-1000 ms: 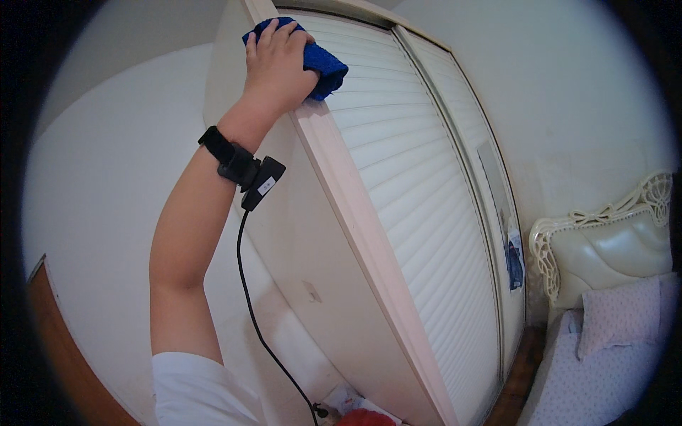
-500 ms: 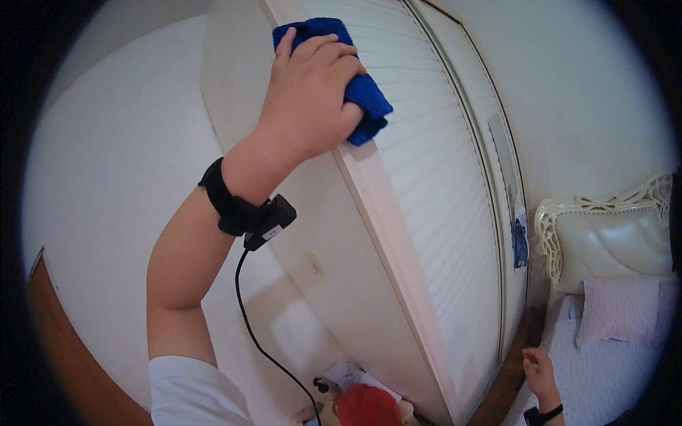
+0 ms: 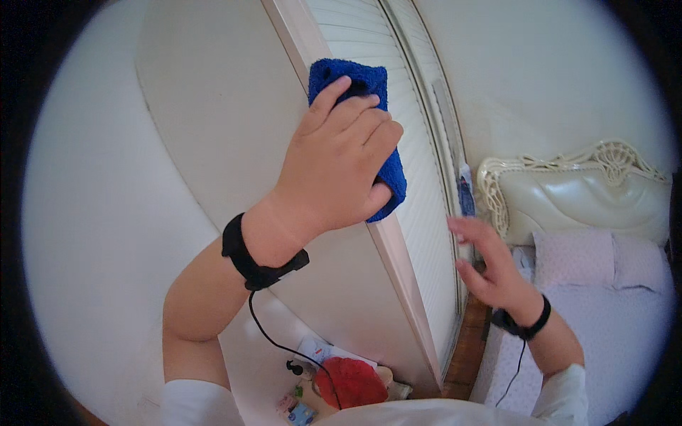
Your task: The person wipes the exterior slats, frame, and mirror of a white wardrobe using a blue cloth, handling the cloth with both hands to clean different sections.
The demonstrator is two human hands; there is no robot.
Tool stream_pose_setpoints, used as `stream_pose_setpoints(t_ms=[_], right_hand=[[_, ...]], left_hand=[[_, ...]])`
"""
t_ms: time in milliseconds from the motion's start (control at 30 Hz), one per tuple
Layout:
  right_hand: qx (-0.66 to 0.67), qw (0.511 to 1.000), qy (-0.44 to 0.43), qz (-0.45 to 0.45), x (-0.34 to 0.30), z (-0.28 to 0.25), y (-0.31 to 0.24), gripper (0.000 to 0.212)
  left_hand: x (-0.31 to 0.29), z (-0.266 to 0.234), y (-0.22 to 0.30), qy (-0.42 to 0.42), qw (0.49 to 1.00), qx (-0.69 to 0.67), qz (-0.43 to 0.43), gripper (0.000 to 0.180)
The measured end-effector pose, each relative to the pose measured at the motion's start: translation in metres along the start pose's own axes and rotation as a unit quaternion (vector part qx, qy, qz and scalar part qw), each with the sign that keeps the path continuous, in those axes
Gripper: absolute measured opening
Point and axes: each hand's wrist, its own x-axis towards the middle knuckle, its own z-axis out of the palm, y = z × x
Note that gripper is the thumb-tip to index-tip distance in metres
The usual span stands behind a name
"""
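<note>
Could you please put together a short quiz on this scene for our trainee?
1. Which hand holds the blue cloth at the wardrobe's pale edge?
2. True or false: the right hand is apart from the cloth.
3. Multiple choice: what colour are the wrist straps? A: red; B: white; C: black.

Key:
1. The left hand.
2. True.
3. C.

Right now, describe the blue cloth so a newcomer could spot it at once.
Find the tall, pale wardrobe with white slatted doors. Follow its pinkish front edge up to the left hand; the blue cloth lies under that hand, against the edge. Its deep blue, towel-like surface sets it apart from the pale side panel and slatted doors beside it.
</note>
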Motion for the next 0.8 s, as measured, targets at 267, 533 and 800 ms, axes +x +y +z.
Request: stream_pose_setpoints(t_ms=[267,533,800], right_hand=[[-0.004,0.992,0.084,-0.095,0.078,0.028,-0.035,0.060],[-0.037,0.989,0.129,-0.067,0.095,0.059,-0.027,0.052],[-0.159,0.968,0.190,-0.045,0.069,0.094,-0.010,0.051]], left_hand=[[-0.016,0.018,0.020,0.047,0.989,-0.137,-0.015,0.055],[-0.038,0.029,0.014,0.151,0.927,-0.338,0.053,0.046],[-0.076,0.067,0.049,0.239,0.935,-0.225,-0.136,0.044]])
